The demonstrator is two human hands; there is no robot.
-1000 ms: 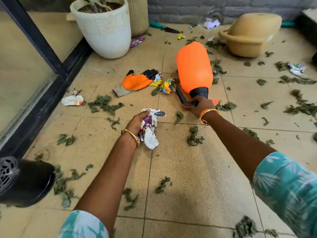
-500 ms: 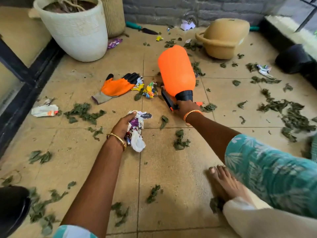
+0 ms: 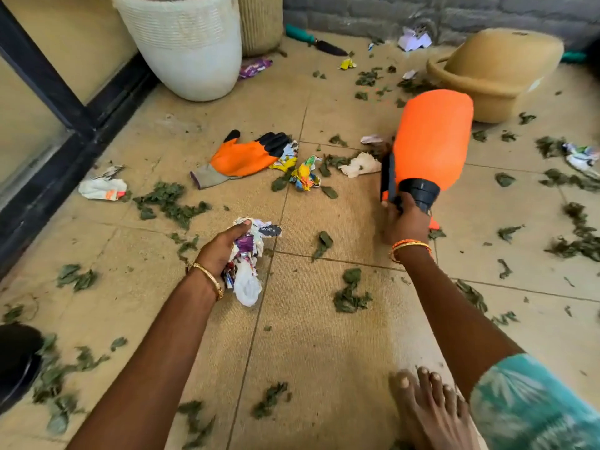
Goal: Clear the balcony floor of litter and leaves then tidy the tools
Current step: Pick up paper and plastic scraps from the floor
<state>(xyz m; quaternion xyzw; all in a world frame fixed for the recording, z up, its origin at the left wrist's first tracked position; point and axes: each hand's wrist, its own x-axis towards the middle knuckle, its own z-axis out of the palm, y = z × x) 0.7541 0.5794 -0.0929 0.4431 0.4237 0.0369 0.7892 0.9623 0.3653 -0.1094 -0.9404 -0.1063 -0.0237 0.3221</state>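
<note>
My left hand [image 3: 224,248] grips a bunch of crumpled paper and plastic litter [image 3: 248,264] just above the tiled floor. My right hand [image 3: 406,222] grips the black-and-orange pump head of an orange spray bottle [image 3: 431,141], which tilts away from me, lifted over the tiles. An orange and black garden glove [image 3: 246,155] lies flat ahead of my left hand. Beside it lie a colourful wrapper [image 3: 305,175] and a white paper scrap [image 3: 360,165]. Green leaf bits [image 3: 350,293] are scattered across the floor.
A white planter [image 3: 188,47] and a woven basket [image 3: 259,24] stand at the back left by a dark door frame [image 3: 58,102]. A tan tub [image 3: 496,76] lies tipped at the back right. A teal-handled trowel [image 3: 315,40] lies near the brick wall. My bare foot [image 3: 425,407] is at bottom right.
My right hand has carried the spray bottle to the right, uncovering a white paper scrap on the floor. My left hand keeps hold of the litter bunch. The view has swung back to the left.
</note>
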